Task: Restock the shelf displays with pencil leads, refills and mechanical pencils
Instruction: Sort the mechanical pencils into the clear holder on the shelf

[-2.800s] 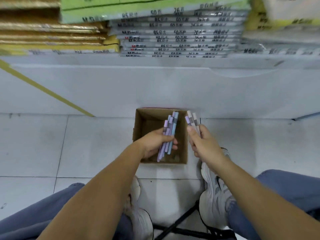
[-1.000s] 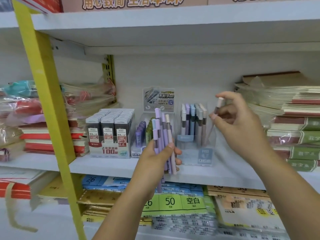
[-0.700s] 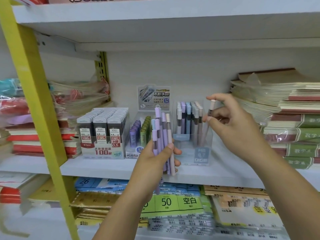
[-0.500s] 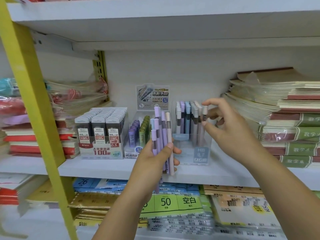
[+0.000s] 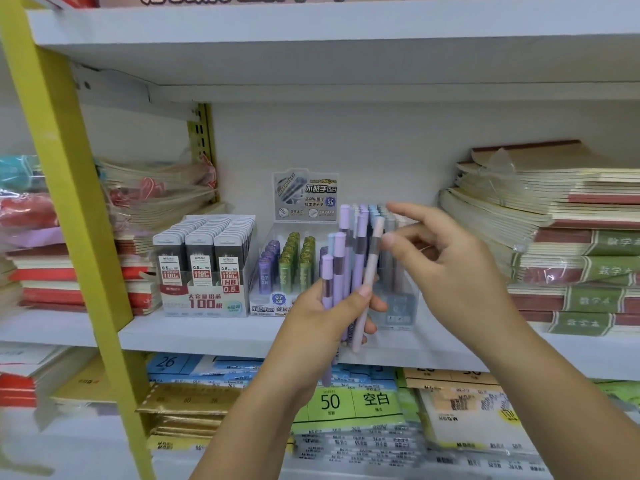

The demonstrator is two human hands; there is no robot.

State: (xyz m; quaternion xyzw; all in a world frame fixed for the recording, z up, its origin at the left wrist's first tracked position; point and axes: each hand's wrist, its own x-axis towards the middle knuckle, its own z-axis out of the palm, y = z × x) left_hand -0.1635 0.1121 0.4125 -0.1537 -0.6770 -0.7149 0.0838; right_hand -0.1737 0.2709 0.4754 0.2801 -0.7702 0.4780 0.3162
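Several slim pastel pencils gripped in left hand, right hand loosely spread

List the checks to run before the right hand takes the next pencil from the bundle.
1. Left hand grip on the bundle of mechanical pencils: ok, it is curled round them.
2. Right hand free: ok, it holds nothing.
3. Pink pencil reachable: ok, at the bundle's right edge, right hand close beside it.
4. Room in the clear pencil display: cannot tell, hands and bundle hide it.
5. Lead tube display out of the way: ok, it stands to the left.
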